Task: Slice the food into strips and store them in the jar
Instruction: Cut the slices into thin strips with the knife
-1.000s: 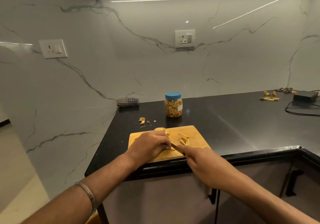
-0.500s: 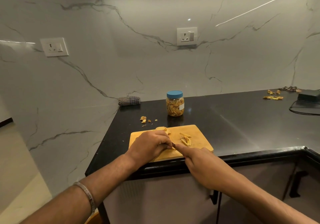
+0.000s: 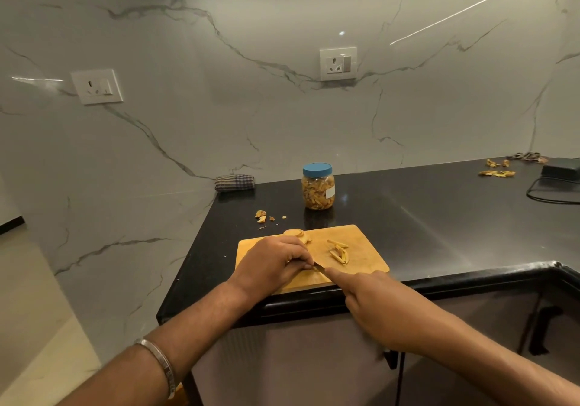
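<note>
A wooden cutting board (image 3: 364,236) lies at the front edge of the black counter. My left hand (image 3: 270,264) curls over a piece of yellow food on the board, which it mostly hides. My right hand (image 3: 373,302) grips a knife (image 3: 319,268), index finger along its back; only a short bit of blade shows beside my left fingers. Cut strips (image 3: 339,250) lie in a small heap on the board's middle. More uncut slices (image 3: 296,234) sit at the board's far left edge. A clear jar (image 3: 318,192) with a blue lid, filled with strips, stands behind the board.
Food scraps (image 3: 262,216) lie on the counter left of the jar. A folded checked cloth (image 3: 234,182) rests against the wall. At the far right are more peelings (image 3: 497,171), a black box (image 3: 561,168) and a cable (image 3: 546,196). The counter's left edge drops off beside the board.
Both hands stay at the same spot on the board with only small shifts of the knife. The camera has turned slightly left, so everything sits a little further right in view.
</note>
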